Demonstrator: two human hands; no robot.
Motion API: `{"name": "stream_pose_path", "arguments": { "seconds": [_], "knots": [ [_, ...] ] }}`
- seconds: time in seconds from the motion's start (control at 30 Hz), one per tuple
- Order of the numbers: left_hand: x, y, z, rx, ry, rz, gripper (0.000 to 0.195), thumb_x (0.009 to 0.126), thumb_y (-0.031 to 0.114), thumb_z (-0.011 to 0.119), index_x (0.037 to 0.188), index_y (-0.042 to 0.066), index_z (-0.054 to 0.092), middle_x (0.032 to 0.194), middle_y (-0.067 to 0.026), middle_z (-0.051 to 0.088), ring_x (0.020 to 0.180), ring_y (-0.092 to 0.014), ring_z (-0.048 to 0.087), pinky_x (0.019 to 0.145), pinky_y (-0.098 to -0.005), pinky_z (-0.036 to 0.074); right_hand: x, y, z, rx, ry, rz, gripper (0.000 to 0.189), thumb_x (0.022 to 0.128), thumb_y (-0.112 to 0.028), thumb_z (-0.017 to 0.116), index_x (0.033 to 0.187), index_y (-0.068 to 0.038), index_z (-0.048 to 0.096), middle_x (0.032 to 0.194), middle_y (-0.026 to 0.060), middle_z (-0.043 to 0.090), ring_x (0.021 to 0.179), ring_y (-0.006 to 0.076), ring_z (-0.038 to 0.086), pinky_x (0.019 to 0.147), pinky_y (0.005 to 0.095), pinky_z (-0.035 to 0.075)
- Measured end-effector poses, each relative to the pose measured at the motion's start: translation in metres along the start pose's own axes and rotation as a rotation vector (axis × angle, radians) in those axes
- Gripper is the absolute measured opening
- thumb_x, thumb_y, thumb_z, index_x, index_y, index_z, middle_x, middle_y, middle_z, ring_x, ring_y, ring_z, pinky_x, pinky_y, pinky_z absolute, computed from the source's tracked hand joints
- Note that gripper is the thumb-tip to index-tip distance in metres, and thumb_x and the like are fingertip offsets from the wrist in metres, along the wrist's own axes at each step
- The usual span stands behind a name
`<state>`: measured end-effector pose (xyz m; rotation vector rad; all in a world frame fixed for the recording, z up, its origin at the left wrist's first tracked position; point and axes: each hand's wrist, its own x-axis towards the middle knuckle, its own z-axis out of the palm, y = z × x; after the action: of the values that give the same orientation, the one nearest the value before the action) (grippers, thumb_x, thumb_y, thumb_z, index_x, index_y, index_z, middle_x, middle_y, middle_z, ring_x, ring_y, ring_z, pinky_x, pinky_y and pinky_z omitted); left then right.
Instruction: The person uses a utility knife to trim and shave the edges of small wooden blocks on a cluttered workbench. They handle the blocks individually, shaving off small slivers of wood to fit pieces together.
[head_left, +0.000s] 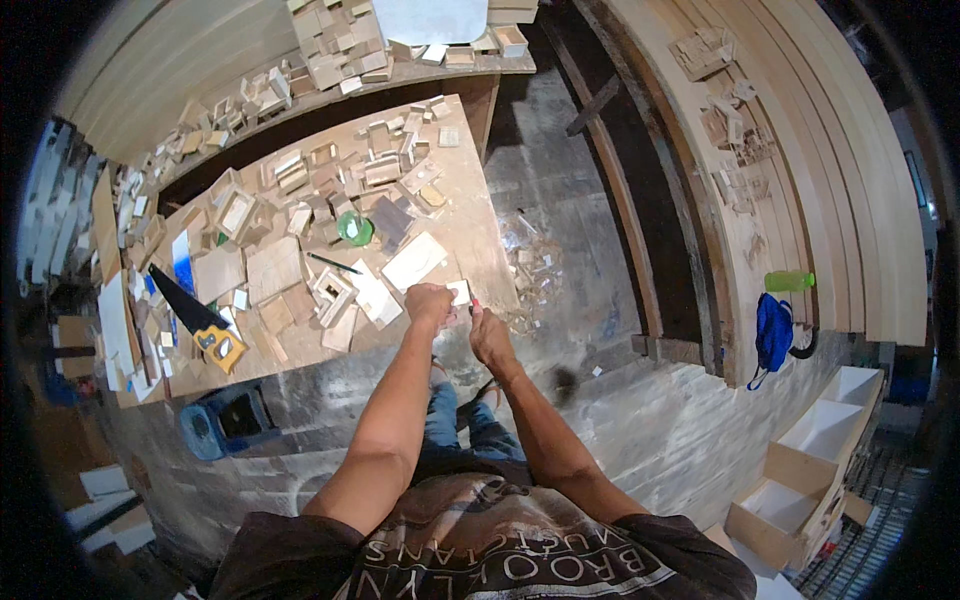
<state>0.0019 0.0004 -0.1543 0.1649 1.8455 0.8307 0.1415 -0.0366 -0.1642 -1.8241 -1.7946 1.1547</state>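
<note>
At the near right corner of the plywood worktable (480, 247), my left hand (430, 306) grips a small pale flat piece (458, 291). Close beside it, my right hand (490, 339) is closed around a small tool with a red part (474, 303); the rest of the tool is hidden in my fingers. Just beyond my left hand lies a pale rectangular board (414, 261). Left of that are another pale board (374, 294), a dark pencil (334, 262) and a small wooden frame block (334, 297).
A handsaw (196, 319) with a yellow handle lies at the table's left. A green round container (355, 228) stands among wooden blocks. Wood scraps (534, 262) litter the floor beside the table. A blue stool (225, 421) is below its front edge. Open drawers (780, 502) stand at right.
</note>
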Motion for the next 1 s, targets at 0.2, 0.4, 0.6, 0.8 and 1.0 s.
{"name": "stream_pose_path", "arguments": {
  "seconds": [0.2,0.4,0.6,0.8,1.0],
  "knots": [
    [0.009,-0.001,-0.003,0.033,-0.03,0.0,0.018,0.078,0.003,0.078,0.09,-0.004,0.067,0.082,-0.0156,0.07,0.063,-0.022,0.069,0.052,-0.0331,0.06,-0.021,0.003,0.001,-0.038,-0.005,0.028,0.053,0.105,-0.037,0.037,0.087,0.006,0.062,0.085,0.0362,0.063,0.088,0.0542,0.061,0.074,0.057,0.048],
    [0.005,0.002,-0.001,0.024,-0.004,-0.041,0.019,0.078,0.003,0.077,0.092,-0.004,0.066,0.082,-0.0159,0.071,0.063,-0.022,0.069,0.053,-0.0334,0.061,-0.012,-0.004,-0.021,0.095,-0.055,0.08,0.058,0.105,-0.041,0.032,0.105,0.009,0.062,0.095,0.039,0.063,0.098,0.0569,0.059,0.088,0.0576,0.047],
    [0.009,-0.001,-0.003,0.004,-0.089,-0.082,0.024,0.082,0.002,0.074,0.103,-0.002,0.062,0.089,-0.0116,0.065,0.072,-0.024,0.067,0.065,-0.0402,0.059,0.001,-0.009,-0.007,0.075,-0.068,0.119,0.061,0.106,-0.044,0.03,0.097,0.006,0.063,0.095,0.0343,0.064,0.097,0.0529,0.059,0.084,0.0541,0.045],
    [0.014,-0.008,-0.003,0.009,-0.089,-0.036,0.018,0.083,0.001,0.074,0.098,0.0,0.064,0.081,-0.0104,0.064,0.064,-0.023,0.065,0.058,-0.0379,0.058,0.001,-0.001,0.0,0.065,-0.034,0.011,0.056,0.106,-0.039,0.033,0.092,0.006,0.063,0.093,0.0354,0.064,0.097,0.0536,0.06,0.083,0.0555,0.046],
    [0.004,0.0,0.004,0.045,-0.042,-0.03,0.015,0.082,0.001,0.074,0.09,-0.002,0.062,0.079,-0.0125,0.065,0.065,-0.023,0.066,0.057,-0.0363,0.061,-0.006,0.001,0.002,-0.013,-0.015,0.049,0.052,0.106,-0.036,0.035,0.091,0.006,0.062,0.093,0.0364,0.063,0.096,0.0539,0.06,0.084,0.057,0.046]
  ]
}}
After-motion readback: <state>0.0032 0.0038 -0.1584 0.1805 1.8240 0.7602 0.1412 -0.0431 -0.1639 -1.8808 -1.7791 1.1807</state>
